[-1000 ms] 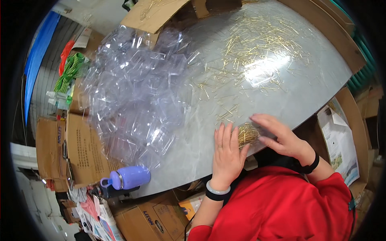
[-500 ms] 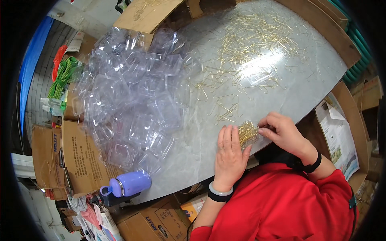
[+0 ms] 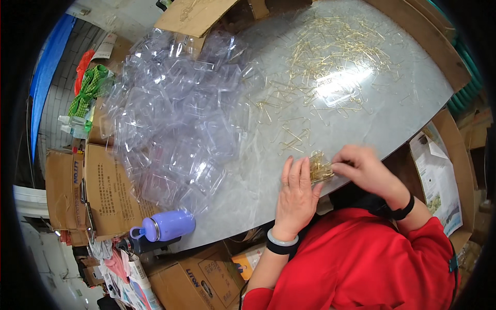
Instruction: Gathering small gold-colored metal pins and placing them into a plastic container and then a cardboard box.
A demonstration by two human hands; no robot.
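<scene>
A small bundle of gold wire hooks (image 3: pixel 320 166) sits near the table's front edge, between my two hands; a clear plastic box seems to be around it. Against the bundle's left side rests my left hand (image 3: pixel 297 199), its fingers stretched out and its thumb apart. My right hand (image 3: pixel 360 169) is curled at the right side, thumb and forefinger pinched at the bundle's edge. What sits in that pinch is too small to make out. A few loose wire hooks (image 3: pixel 293 140) lie just beyond my left fingertips.
A large heap of clear plastic boxes (image 3: pixel 175 113) covers the left of the grey table (image 3: pixel 237 206). Many gold hooks (image 3: pixel 336 46) are scattered at the far side. A purple bottle (image 3: pixel 174 226) lies at the front left edge. Cardboard boxes (image 3: pixel 111 186) stand around the table.
My right hand has shifted slightly at the bundle, and the hooks there sit at a different angle. The left hand stays beside them. The whole view has moved a little.
</scene>
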